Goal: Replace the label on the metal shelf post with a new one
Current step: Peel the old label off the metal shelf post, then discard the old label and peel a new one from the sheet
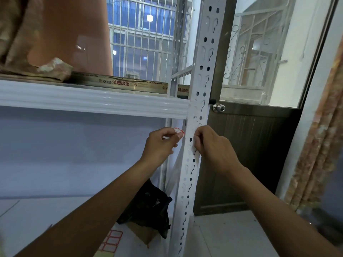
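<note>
The left hand [159, 145] is up beside the white metal shelf post [207, 60], just under the shelf beam [92, 101]; thumb and forefinger pinch a small label [178, 131] with red print, held close against the post's left edge; most of the label is covered by the fingers, and its print is too small to read. The right hand [213, 145] is on the front of the post at the same height, fingers curled in tight against the perforated metal; its fingertips are turned away, so I cannot tell whether they grip anything or only press there. A thin line runs between the two hands across the post; what it is I cannot make out. Lower down, behind the post, a black plastic bag [148, 206] slumps over something brown, mostly hidden; a sheet of red-bordered stickers [111, 240] lies at the bottom, partly covered by the left forearm. A door knob [219, 107] shows just right of the post.
</note>
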